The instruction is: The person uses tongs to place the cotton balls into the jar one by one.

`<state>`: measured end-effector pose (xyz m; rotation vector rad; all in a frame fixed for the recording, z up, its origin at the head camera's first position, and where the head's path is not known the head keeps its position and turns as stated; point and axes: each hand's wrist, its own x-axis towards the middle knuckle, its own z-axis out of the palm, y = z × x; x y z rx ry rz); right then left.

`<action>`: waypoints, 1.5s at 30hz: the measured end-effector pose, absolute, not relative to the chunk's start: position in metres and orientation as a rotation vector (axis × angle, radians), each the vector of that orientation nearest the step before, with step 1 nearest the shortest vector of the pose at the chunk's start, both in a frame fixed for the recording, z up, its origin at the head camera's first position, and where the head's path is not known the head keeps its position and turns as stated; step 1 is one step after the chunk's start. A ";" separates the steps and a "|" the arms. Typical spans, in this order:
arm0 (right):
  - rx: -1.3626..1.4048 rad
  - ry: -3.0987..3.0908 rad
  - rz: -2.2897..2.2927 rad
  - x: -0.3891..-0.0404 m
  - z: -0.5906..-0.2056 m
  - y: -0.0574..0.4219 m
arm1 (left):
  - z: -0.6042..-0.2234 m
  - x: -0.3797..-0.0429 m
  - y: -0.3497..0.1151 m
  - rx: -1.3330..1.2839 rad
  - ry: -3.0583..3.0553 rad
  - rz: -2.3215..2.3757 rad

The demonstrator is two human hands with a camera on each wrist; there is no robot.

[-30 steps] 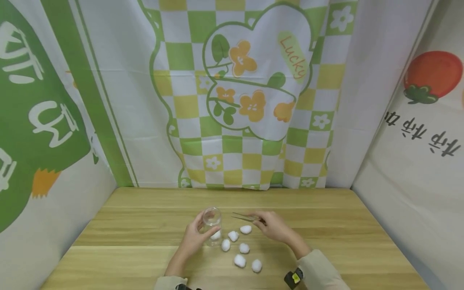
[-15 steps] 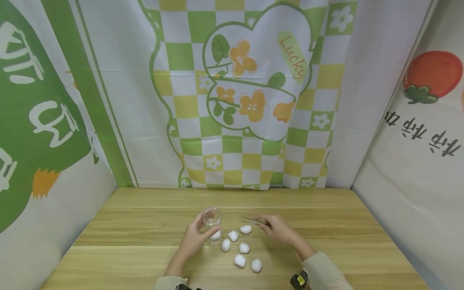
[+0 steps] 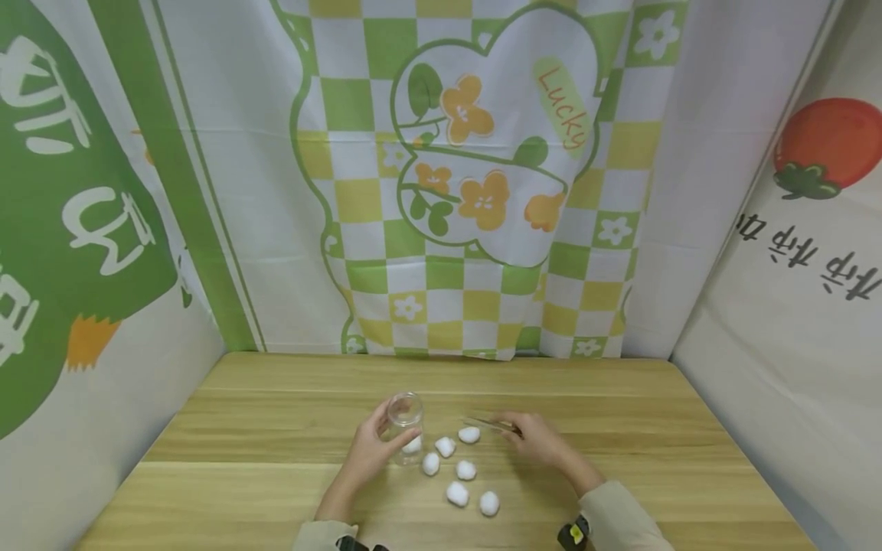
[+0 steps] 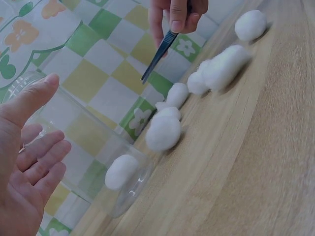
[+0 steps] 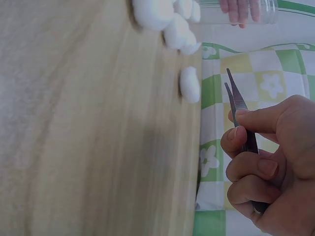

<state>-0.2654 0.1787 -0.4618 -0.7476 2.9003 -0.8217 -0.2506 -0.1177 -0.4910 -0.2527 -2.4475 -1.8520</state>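
My left hand grips an upright clear jar, thumb on the near side and fingers round the far side. One white cotton ball lies at the bottom of the jar. My right hand holds metal tweezers between thumb and fingers, with nothing between the slightly parted tips. The tweezers point left, above the table and near the farthest loose cotton ball. Several more cotton balls, such as a large one, lie loose on the wood between the hands.
The wooden table runs back to a checked green and yellow curtain. Printed cloth hangs along the right side, and another green-printed cloth along the left.
My right hand has moved right, away from the jar, with the tweezers; their tips have drawn closer together. The left hand and jar keep their place, and the loose cotton balls lie as before.
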 end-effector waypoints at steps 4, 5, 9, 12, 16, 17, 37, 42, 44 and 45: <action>-0.701 2.913 -0.800 -0.262 -0.465 0.178 | -0.491 -0.249 -0.118 -0.272 -2.450 -1.839; -0.699 2.916 -0.798 -0.261 -0.466 0.179 | -0.490 -0.249 -0.118 -0.274 -2.451 -1.837; -0.733 2.946 -0.771 -0.261 -0.470 0.180 | -0.490 -0.249 -0.117 -0.279 -2.451 -1.832; -0.751 2.954 -0.754 -0.261 -0.471 0.181 | -0.491 -0.249 -0.118 -0.276 -2.451 -1.831; -0.765 2.956 -0.734 -0.261 -0.473 0.181 | -0.491 -0.249 -0.118 -0.260 -2.445 -1.846; -0.762 2.952 -0.735 -0.262 -0.473 0.181 | -0.491 -0.250 -0.117 -0.251 -2.441 -1.856; -0.646 2.891 -0.792 -0.263 -0.487 0.178 | -0.491 -0.251 -0.117 -0.279 -2.436 -1.849; -0.645 2.904 -0.793 -0.264 -0.488 0.176 | -0.492 -0.249 -0.118 -0.283 -2.437 -1.856; -0.642 2.915 -0.774 -0.264 -0.488 0.176 | -0.492 -0.249 -0.118 -0.289 -2.438 -1.848; -0.636 2.922 -0.758 -0.264 -0.488 0.175 | -0.492 -0.250 -0.118 -0.285 -2.438 -1.848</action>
